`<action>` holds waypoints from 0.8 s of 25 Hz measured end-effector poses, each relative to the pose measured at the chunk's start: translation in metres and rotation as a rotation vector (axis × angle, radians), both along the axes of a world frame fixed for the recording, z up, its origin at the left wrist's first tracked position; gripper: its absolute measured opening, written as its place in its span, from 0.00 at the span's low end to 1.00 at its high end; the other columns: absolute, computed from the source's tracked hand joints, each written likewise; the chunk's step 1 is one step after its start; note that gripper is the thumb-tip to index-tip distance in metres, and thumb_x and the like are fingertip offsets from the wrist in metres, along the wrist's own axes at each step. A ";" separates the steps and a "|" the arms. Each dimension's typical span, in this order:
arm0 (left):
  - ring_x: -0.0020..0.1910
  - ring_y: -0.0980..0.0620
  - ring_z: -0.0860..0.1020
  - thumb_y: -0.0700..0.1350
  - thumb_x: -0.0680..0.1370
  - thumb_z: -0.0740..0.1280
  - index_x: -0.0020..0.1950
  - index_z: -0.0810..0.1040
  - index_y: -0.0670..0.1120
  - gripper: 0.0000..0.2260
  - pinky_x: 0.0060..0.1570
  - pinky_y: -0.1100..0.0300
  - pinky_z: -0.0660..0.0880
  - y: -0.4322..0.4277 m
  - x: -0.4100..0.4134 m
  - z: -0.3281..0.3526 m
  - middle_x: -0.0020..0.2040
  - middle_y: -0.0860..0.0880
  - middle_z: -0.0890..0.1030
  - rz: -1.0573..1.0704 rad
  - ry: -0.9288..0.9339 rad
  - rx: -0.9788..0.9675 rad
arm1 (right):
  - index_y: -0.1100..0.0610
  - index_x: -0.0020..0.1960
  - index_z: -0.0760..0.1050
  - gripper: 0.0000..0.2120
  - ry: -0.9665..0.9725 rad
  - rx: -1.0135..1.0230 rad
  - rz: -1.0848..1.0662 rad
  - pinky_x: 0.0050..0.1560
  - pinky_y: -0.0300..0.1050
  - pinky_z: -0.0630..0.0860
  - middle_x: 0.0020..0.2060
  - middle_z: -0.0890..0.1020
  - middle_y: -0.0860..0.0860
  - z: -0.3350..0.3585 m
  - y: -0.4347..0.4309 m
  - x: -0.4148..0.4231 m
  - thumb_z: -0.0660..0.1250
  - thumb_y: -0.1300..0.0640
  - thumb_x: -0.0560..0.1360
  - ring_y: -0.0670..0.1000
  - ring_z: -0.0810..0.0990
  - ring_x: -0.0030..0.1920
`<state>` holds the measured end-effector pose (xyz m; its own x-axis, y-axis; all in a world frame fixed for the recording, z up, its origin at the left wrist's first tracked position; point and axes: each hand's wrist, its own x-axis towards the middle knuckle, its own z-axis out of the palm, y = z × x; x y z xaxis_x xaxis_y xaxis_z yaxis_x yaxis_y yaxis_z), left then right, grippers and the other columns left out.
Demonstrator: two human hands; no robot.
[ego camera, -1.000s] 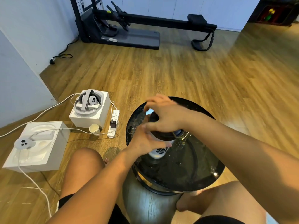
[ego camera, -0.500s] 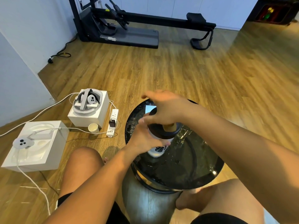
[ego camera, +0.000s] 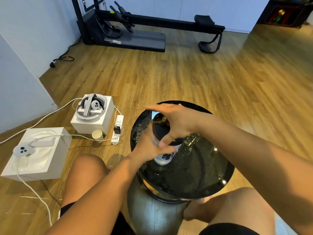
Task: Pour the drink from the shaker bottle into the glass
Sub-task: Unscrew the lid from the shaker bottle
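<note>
A white shaker bottle (ego camera: pixel 164 157) with a black logo stands upright on a round black glossy table (ego camera: pixel 184 184). My left hand (ego camera: pixel 149 145) wraps around its body from the left. My right hand (ego camera: pixel 176 123) grips its black lid (ego camera: pixel 160 128) from above, fingers spread around the rim. A clear glass (ego camera: pixel 190 144) stands just right of the bottle, partly hidden behind my right hand and wrist.
On the wooden floor to the left stand two white boxes (ego camera: pixel 36 155) (ego camera: pixel 94 119) holding a headset and controllers, with cables, a power strip (ego camera: pixel 117 129) and a paper cup (ego camera: pixel 97 135). My bare knees flank the table. Exercise equipment (ego camera: pixel 135 31) stands at the far wall.
My right hand has turned on the black lid, fingers shifting around its rim. The left hand keeps its hold on the bottle. The bottle stays in place on the table.
</note>
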<state>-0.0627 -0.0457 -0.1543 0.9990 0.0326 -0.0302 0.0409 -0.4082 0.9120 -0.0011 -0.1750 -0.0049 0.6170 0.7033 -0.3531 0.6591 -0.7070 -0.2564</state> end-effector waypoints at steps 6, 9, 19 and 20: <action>0.60 0.60 0.81 0.66 0.52 0.82 0.67 0.70 0.56 0.46 0.60 0.59 0.78 0.000 0.001 -0.002 0.57 0.59 0.82 0.013 0.013 0.003 | 0.55 0.63 0.66 0.43 -0.190 -0.228 -0.216 0.38 0.48 0.71 0.46 0.75 0.51 -0.007 0.009 -0.001 0.64 0.24 0.63 0.55 0.74 0.44; 0.61 0.67 0.78 0.62 0.54 0.84 0.66 0.64 0.67 0.45 0.61 0.65 0.76 0.000 0.000 -0.002 0.60 0.62 0.81 0.009 -0.012 -0.028 | 0.50 0.68 0.66 0.42 0.018 -0.169 -0.084 0.44 0.48 0.74 0.53 0.75 0.48 0.004 0.012 0.007 0.78 0.40 0.59 0.53 0.75 0.52; 0.57 0.72 0.75 0.65 0.52 0.82 0.67 0.62 0.66 0.48 0.57 0.68 0.73 -0.002 -0.001 0.000 0.57 0.67 0.77 0.005 0.021 -0.021 | 0.49 0.72 0.66 0.47 -0.168 -0.342 -0.318 0.49 0.55 0.72 0.65 0.73 0.56 0.001 0.015 0.003 0.42 0.20 0.67 0.60 0.72 0.62; 0.55 0.74 0.75 0.66 0.52 0.81 0.66 0.61 0.69 0.48 0.54 0.72 0.71 -0.002 -0.002 0.002 0.56 0.67 0.77 0.001 0.028 -0.022 | 0.53 0.68 0.70 0.46 -0.216 -0.421 -0.339 0.40 0.51 0.70 0.57 0.77 0.56 -0.002 0.019 0.000 0.38 0.22 0.69 0.59 0.76 0.53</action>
